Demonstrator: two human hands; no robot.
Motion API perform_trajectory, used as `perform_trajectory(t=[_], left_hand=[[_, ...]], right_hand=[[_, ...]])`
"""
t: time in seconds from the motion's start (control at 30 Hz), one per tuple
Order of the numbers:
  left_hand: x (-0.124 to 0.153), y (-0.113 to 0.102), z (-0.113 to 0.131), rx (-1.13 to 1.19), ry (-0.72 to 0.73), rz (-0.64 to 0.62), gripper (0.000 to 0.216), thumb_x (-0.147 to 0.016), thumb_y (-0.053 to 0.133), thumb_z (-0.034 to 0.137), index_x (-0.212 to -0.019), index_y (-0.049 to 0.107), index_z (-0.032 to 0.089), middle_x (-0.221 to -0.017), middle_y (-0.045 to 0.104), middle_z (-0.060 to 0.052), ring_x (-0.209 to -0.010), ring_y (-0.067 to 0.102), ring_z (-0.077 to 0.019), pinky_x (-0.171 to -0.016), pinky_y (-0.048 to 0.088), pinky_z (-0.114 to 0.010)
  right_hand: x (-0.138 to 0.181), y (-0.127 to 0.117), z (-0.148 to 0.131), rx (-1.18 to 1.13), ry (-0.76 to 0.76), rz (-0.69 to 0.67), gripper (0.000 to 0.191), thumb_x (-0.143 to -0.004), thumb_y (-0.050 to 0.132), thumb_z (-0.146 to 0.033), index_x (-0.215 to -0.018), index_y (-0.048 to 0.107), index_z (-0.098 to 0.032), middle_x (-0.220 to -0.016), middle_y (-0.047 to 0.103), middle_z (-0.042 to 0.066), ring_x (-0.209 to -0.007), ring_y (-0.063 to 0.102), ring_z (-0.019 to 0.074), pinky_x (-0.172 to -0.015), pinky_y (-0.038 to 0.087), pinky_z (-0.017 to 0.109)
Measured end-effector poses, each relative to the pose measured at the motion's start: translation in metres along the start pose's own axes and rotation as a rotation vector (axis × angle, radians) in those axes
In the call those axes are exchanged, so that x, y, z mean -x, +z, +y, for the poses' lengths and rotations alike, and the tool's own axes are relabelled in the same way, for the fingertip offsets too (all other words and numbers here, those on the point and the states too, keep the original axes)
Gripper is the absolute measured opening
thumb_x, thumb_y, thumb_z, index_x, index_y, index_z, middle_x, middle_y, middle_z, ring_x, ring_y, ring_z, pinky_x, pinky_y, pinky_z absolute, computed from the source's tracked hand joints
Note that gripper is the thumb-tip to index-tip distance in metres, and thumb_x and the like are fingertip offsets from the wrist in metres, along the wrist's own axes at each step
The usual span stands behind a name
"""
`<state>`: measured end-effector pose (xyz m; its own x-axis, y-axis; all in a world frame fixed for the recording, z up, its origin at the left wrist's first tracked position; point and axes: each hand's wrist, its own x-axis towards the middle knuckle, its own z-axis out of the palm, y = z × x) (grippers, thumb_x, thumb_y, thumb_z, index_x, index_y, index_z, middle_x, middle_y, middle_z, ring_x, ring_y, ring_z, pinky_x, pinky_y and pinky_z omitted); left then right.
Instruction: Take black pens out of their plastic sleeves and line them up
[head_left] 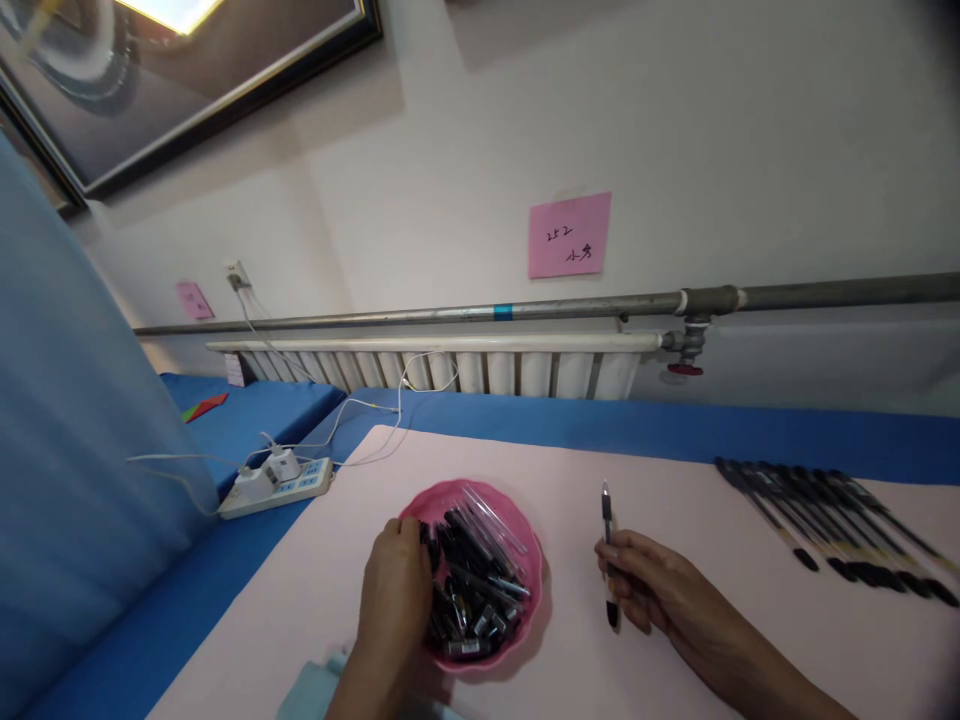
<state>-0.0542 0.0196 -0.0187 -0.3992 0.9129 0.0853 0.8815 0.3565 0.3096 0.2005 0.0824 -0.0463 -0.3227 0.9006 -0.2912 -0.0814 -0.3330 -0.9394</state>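
In my right hand a pen stands nearly upright, pinched between thumb and fingers. It has a clear barrel, a dark grip, a bare tip pointing up and a black lower end. My left hand reaches over the left rim of a pink scalloped bowl, its fingers curled down among black pen parts. What those fingertips grip is hidden. Clear tubes lie at the bowl's upper right among the black pieces.
Several pens lie side by side at right on the pink sheet. At left, a power strip with plugged-in chargers and white cables rests on the blue surface. A radiator and pipe run behind. A blue curtain hangs at left.
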Motion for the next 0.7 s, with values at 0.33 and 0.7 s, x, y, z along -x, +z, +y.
perform_trajectory(t=[0.33, 0.7], left_hand=[[-0.003, 0.006, 0.009, -0.205, -0.071, -0.085, 0.022, -0.085, 0.036, 0.017, -0.097, 0.053, 0.015, -0.097, 0.063, -0.013, -0.081, 0.062, -0.0224, -0.062, 0.039, -0.030], [-0.011, 0.006, 0.005, -0.081, -0.083, -0.113, 0.023, -0.082, 0.038, 0.018, -0.091, 0.059, 0.014, -0.093, 0.068, -0.013, -0.085, 0.062, -0.0229, -0.069, 0.040, -0.030]], right_hand=[[0.001, 0.002, 0.002, 0.042, -0.024, 0.035, 0.022, -0.073, 0.061, -0.036, -0.064, 0.052, -0.018, -0.050, 0.050, -0.006, -0.039, 0.037, 0.0055, -0.040, 0.027, 0.020], [-0.005, 0.000, 0.008, 0.088, -0.044, 0.021, 0.023, -0.076, 0.059, -0.036, -0.066, 0.051, -0.017, -0.049, 0.049, -0.006, -0.038, 0.036, 0.0050, -0.039, 0.027, 0.020]])
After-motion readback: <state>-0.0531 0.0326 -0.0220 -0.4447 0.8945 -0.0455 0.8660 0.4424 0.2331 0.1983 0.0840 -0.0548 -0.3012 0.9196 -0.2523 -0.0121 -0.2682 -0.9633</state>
